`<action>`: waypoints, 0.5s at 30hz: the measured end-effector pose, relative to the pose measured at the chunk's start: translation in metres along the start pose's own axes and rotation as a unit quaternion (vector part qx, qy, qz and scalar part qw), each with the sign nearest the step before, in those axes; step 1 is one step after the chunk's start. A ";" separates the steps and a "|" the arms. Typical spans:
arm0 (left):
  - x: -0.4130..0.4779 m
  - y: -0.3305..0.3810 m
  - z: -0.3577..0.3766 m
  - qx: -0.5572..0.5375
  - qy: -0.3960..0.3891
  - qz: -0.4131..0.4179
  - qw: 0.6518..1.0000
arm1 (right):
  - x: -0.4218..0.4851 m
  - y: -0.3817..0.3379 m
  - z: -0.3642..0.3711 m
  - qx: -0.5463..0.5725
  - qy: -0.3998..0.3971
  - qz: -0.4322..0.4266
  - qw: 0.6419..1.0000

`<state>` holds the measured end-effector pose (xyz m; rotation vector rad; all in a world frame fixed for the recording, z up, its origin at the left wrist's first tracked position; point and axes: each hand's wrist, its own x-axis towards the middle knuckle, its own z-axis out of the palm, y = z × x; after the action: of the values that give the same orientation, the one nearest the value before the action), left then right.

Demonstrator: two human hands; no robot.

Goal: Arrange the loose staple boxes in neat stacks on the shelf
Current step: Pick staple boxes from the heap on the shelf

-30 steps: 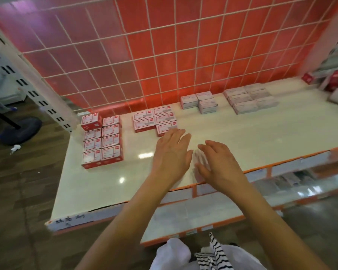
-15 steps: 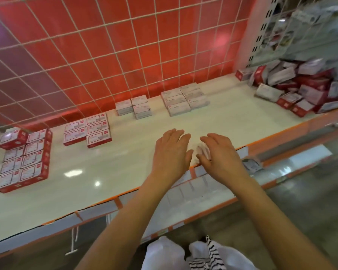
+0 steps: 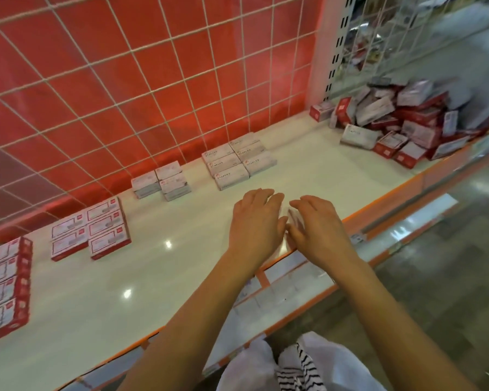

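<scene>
My left hand (image 3: 256, 221) and my right hand (image 3: 316, 225) hover side by side over the front of the white shelf (image 3: 181, 266), fingers spread, holding nothing. A jumbled pile of loose staple boxes (image 3: 407, 122), red and white, lies at the shelf's far right. Neat groups stand along the back: white boxes marked STAPLES (image 3: 237, 160), a smaller white group (image 3: 163, 180), red-and-white boxes (image 3: 92, 228), and another red-and-white group (image 3: 5, 283) at the left edge.
A red back panel behind a white wire grid (image 3: 153, 80) closes the rear of the shelf. An orange front rail with price-label strips (image 3: 378, 210) runs along the near edge. A lower shelf (image 3: 294, 292) shows beneath. Grey floor lies to the right.
The view has swung right, bringing the loose pile into sight and pushing the red-and-white stacks to the left. Both hands stay close together and empty over the shelf's front.
</scene>
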<state>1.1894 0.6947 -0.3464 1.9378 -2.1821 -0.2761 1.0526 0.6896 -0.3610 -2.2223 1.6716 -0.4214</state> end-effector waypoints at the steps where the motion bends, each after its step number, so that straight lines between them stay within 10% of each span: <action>1: 0.005 0.003 0.001 -0.002 -0.002 0.004 1.000 | 0.002 0.004 -0.001 0.003 0.002 0.005 1.000; 15: 0.113 0.089 0.037 -0.042 -0.003 -0.005 0.999 | 0.066 0.115 -0.056 0.017 0.045 0.024 0.999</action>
<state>1.0817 0.5932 -0.3542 1.9061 -2.1291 -0.3692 0.9469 0.5917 -0.3576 -2.1632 1.7466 -0.5394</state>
